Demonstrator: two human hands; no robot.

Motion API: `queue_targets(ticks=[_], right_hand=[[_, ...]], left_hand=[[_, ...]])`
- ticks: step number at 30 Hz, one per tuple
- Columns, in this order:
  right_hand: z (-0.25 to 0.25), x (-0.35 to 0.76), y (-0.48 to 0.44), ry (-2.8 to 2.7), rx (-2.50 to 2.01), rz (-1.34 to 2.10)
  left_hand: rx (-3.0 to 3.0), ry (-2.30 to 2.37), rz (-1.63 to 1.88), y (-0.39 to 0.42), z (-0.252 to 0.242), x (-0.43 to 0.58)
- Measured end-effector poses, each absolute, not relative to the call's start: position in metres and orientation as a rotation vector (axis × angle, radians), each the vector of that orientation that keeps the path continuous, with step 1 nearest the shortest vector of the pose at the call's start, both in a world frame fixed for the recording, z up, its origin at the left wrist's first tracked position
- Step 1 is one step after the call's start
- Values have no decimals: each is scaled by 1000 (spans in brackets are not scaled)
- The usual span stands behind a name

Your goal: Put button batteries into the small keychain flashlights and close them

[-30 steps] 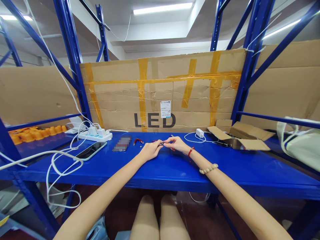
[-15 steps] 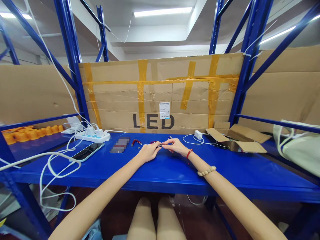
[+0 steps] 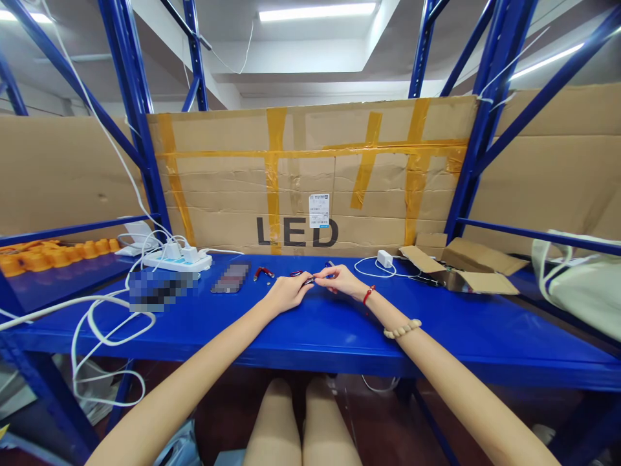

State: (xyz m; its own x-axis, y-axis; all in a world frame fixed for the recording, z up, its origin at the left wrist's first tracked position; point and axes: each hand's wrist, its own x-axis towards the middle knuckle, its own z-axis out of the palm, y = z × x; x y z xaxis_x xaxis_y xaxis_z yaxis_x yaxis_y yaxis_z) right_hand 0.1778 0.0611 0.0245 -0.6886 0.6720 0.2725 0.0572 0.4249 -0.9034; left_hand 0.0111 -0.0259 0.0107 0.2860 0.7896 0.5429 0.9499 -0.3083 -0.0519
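Note:
Above the blue table, my left hand (image 3: pixel 287 294) is closed, its thumb and fingers pinching a small dark, shiny piece (image 3: pixel 309 281) too small to name. My right hand (image 3: pixel 341 282), with a red cord and a beaded bracelet at the wrist, meets it from the right. Its fingertips are pressed together at the piece's end; what lies between them is hidden. A small dark red object (image 3: pixel 295 273) lies just behind my left hand. Farther left rests a bent red piece with metal ends (image 3: pixel 264 273), a tiny bit near it.
The blue table (image 3: pixel 349 336) carries a blurred-out phone-like slab (image 3: pixel 231 278), a white power strip (image 3: pixel 179 260) with trailing cables, a white charger (image 3: pixel 385 259) and an open cardboard box (image 3: pixel 466 272). Taped cardboard (image 3: pixel 223 188) stands behind. A pale bag (image 3: pixel 587 278) sits right.
The camera view has shifted slightly. Both hands stay together at the small piece, with hardly any movement of the fingers.

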Motion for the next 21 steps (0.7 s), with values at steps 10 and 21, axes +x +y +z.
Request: queue_targets(ticks=[10, 21], right_hand=[[22, 179, 63, -2069, -626, 1278], [18, 180, 69, -2096, -639, 1291]], left_hand=[[-2201, -1550, -580, -24, 9, 10], [-2217, -1566, -560, -24, 9, 10]])
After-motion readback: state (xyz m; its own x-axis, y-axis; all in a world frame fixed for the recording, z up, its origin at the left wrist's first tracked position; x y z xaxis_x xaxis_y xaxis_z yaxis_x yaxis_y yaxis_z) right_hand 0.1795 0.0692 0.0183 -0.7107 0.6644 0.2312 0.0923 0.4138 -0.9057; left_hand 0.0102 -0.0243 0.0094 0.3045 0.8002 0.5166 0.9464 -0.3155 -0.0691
